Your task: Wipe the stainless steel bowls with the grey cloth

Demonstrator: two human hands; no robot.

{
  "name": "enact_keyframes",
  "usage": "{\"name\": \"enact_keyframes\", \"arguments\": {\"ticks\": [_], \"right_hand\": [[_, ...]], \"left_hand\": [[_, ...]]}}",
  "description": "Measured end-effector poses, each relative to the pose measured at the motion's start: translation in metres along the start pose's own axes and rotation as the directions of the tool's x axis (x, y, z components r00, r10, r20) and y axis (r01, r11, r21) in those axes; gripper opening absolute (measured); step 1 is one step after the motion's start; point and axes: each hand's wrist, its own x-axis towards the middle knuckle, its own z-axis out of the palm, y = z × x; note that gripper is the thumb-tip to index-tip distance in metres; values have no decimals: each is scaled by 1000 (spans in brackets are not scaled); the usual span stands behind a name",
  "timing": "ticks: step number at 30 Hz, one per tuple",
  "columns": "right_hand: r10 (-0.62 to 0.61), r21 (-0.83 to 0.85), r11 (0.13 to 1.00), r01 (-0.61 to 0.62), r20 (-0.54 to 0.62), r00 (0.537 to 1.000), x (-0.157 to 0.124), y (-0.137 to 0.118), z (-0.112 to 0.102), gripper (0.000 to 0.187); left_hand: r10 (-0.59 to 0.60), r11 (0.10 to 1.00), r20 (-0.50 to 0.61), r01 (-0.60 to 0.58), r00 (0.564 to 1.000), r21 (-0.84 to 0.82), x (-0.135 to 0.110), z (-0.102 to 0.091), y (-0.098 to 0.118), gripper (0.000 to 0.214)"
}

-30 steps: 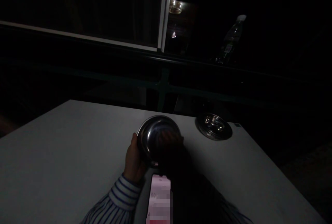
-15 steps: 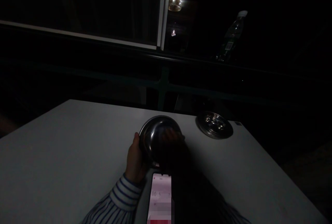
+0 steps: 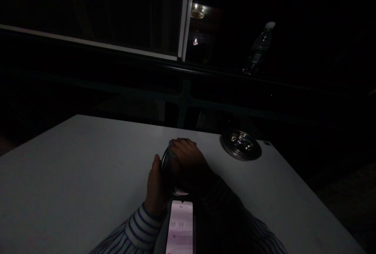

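In dim light, my left hand (image 3: 155, 185) grips the left rim of a shiny steel bowl (image 3: 167, 162) held tilted above the white table (image 3: 73, 175). Over the bowl's top edge lies my right hand (image 3: 188, 156), its fingers curled on the rim and covering most of the metal. Both sleeves are striped. A lit phone (image 3: 180, 228) showing a timer sits close under my wrists.
A second steel dish (image 3: 241, 145) sits near the table's far right corner. Beyond the table runs a dark ledge with a plastic bottle (image 3: 258, 48) and a white window frame (image 3: 185, 15). The surroundings are almost black.
My right hand has slid up from inside the bowl onto its far rim, hiding most of the bowl. The left hand keeps its hold.
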Motion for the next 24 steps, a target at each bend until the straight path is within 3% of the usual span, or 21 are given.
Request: {"name": "enact_keyframes", "arguments": {"ticks": [4,9,12,16,20,24], "right_hand": [[-148,-71,987,147,-11,989,-5,-18,8,33],[-369,-176,922,345,-126,921,-21,-24,21,32],[-440,-218,887,408,-126,889,-34,-20,30,31],[-339,-218,923,317,-75,938,-54,-10,41,34],[-224,-221,955,199,-92,970,-68,0,43,33],[-55,-177,984,22,-183,982,-74,15,35,35]], "left_hand": [[-138,974,4,137,990,-178,-2,5,7,38],[-203,944,32,205,979,-259,4,-1,16,30],[-187,940,72,200,980,-278,6,-3,19,27],[-54,961,47,65,997,-268,4,0,20,22],[-43,955,5,43,999,-295,5,3,22,24],[-57,957,0,55,998,-284,7,4,22,24]]}}
